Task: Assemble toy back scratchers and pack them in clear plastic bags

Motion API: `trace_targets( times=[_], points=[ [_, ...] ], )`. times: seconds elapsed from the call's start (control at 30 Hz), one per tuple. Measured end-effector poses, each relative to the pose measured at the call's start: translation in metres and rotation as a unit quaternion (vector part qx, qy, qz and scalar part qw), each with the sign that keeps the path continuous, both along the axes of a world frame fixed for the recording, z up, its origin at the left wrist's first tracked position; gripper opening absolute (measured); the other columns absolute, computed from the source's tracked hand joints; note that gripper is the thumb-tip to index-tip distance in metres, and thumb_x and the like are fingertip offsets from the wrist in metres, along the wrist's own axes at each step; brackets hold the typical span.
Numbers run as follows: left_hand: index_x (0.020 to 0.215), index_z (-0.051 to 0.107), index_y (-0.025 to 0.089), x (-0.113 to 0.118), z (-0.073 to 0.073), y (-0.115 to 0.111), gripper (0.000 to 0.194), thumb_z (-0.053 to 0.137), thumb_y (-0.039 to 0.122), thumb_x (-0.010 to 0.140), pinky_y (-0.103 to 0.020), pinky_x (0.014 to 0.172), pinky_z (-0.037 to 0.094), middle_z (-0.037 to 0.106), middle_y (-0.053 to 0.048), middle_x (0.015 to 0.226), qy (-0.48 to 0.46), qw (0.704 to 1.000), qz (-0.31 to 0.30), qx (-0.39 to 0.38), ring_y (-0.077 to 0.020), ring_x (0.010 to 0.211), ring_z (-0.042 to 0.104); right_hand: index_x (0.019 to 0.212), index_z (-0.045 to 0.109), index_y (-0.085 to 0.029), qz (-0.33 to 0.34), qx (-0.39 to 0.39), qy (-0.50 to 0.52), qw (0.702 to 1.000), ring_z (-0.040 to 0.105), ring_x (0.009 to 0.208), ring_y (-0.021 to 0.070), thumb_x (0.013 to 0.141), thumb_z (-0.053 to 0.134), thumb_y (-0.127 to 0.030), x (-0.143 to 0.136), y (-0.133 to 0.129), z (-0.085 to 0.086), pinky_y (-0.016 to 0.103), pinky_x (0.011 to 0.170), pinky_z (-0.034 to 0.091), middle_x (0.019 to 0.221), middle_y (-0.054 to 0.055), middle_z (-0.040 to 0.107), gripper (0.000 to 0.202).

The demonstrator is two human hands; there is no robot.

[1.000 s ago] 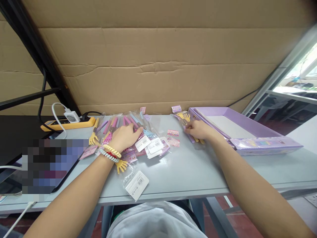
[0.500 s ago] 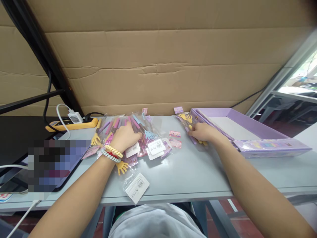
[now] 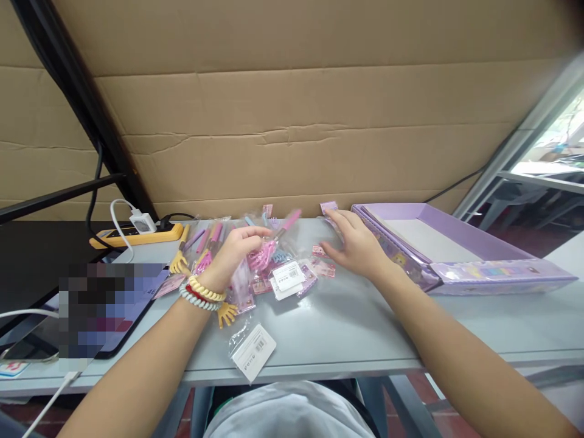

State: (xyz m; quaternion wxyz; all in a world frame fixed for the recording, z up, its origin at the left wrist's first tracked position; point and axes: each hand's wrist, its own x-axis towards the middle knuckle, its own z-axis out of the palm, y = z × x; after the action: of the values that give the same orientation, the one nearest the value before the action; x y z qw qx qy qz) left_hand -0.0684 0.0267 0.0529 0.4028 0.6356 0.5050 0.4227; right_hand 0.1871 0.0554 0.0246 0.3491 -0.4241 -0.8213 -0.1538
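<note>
My left hand (image 3: 237, 249), with coiled bands at its wrist, has thumb and forefinger closed on a pink hand-shaped back scratcher (image 3: 264, 252) in a clear bag. The scratcher is blurred and slants up to the right. Beneath and around it lie more bagged scratchers: a yellow one (image 3: 179, 261) on the left and a blue one (image 3: 279, 255) behind. White barcode cards (image 3: 288, 278) show among them. My right hand (image 3: 353, 243) is spread, fingers apart, left of the purple box (image 3: 497, 277). It partly covers a small bag with a purple tag (image 3: 328, 208).
On the left are a yellow power strip (image 3: 137, 234) with a white charger and a tablet (image 3: 137, 310) with a blurred screen. A white card (image 3: 255, 353) in a bag lies near the front edge. Cardboard (image 3: 292, 134) stands behind the table.
My left hand has lifted a pink scratcher off the pile, tilting it right. My right hand has loosened from the yellow scratcher bag and spread; the yellow scratcher no longer shows.
</note>
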Motion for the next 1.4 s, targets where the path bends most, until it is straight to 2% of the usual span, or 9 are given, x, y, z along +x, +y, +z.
trace_targets(
  times=[0.13,0.23,0.37,0.53,0.83,0.97,1.07,1.17,1.4],
  points=[
    [0.090,0.070,0.014,0.003,0.001,-0.004,0.046,0.046,0.023,0.053,-0.029,0.051,0.039,0.066,-0.007,0.075,-0.013,0.984,-0.145,-0.100,-0.0161,0.058,0.053,0.126,0.049,-0.019,0.081,0.052,-0.069,0.993,0.046,0.122,0.0293,0.082,0.050,-0.031,-0.013,-0.009,0.003,0.045,0.098,0.037,0.124,0.013,0.057,0.046],
    [0.100,0.067,0.015,0.006,-0.004,-0.005,0.042,0.055,0.027,0.062,-0.030,0.054,0.044,0.067,-0.008,0.078,-0.087,0.970,-0.188,-0.130,-0.0173,0.060,0.058,0.100,0.062,-0.021,0.059,-0.034,-0.127,0.990,0.062,0.089,0.0231,0.085,0.041,-0.027,-0.014,-0.010,0.003,0.034,0.077,0.044,0.091,0.009,0.069,0.026],
    [0.096,0.061,0.015,0.002,-0.007,0.004,0.034,0.047,0.040,0.079,-0.031,0.062,0.050,0.068,-0.010,0.085,-0.252,0.961,-0.073,-0.088,-0.0159,0.064,0.062,0.092,0.058,-0.018,-0.132,-0.151,-0.058,0.978,0.060,0.070,0.0219,0.089,0.036,-0.031,0.003,0.001,0.005,0.028,0.061,0.038,0.078,0.010,0.067,0.025],
    [0.080,0.057,0.014,-0.016,-0.007,0.024,0.018,0.056,0.030,0.071,-0.021,0.050,0.043,0.064,-0.004,0.073,-0.256,0.962,0.089,-0.039,-0.0091,0.053,0.056,0.117,0.044,-0.009,-0.315,-0.286,0.056,0.903,0.062,0.080,0.0296,0.086,0.043,-0.035,0.037,0.020,0.007,0.032,0.061,0.041,0.097,0.021,0.064,0.041],
    [0.077,0.058,0.015,-0.023,-0.009,0.027,0.023,0.057,0.035,0.065,-0.021,0.048,0.038,0.067,-0.007,0.085,-0.086,0.989,0.120,-0.006,-0.0102,0.057,0.056,0.102,0.059,-0.015,-0.340,-0.350,-0.021,0.873,0.063,0.065,0.0261,0.077,0.053,-0.025,0.052,0.029,0.004,0.032,0.057,0.042,0.073,0.013,0.067,0.028],
    [0.079,0.061,0.017,-0.026,-0.007,0.026,0.026,0.049,0.039,0.071,-0.028,0.061,0.045,0.069,-0.008,0.088,0.124,0.979,0.154,0.047,-0.0188,0.074,0.062,0.109,0.059,-0.013,-0.353,-0.301,-0.048,0.885,0.063,0.084,0.0299,0.078,0.049,-0.029,0.049,0.025,0.007,0.033,0.061,0.044,0.095,0.018,0.067,0.036],
    [0.086,0.063,0.016,-0.035,-0.005,0.025,0.033,0.047,0.042,0.073,-0.038,0.073,0.046,0.069,-0.015,0.093,0.379,0.897,0.214,0.081,-0.0308,0.090,0.062,0.121,0.054,-0.012,-0.318,-0.256,-0.061,0.911,0.060,0.095,0.0310,0.079,0.048,-0.030,0.047,0.022,0.007,0.034,0.067,0.045,0.112,0.019,0.061,0.046],
    [0.095,0.065,0.013,-0.047,-0.006,0.028,0.043,0.046,0.045,0.074,-0.043,0.073,0.046,0.066,-0.023,0.100,0.515,0.824,0.234,0.029,-0.0388,0.095,0.061,0.122,0.054,-0.013,-0.218,-0.224,-0.082,0.946,0.057,0.102,0.0298,0.080,0.049,-0.029,0.043,0.021,0.003,0.035,0.076,0.046,0.117,0.017,0.059,0.045],
    [0.111,0.062,0.016,-0.059,-0.013,0.035,0.074,0.046,0.072,0.066,-0.044,0.076,0.047,0.066,-0.020,0.106,0.557,0.801,0.208,-0.070,-0.0396,0.100,0.060,0.105,0.061,-0.016,0.044,-0.174,-0.047,0.983,0.059,0.100,0.0233,0.086,0.048,-0.030,0.008,0.009,-0.009,0.035,0.086,0.045,0.106,0.011,0.065,0.027]
  ],
)
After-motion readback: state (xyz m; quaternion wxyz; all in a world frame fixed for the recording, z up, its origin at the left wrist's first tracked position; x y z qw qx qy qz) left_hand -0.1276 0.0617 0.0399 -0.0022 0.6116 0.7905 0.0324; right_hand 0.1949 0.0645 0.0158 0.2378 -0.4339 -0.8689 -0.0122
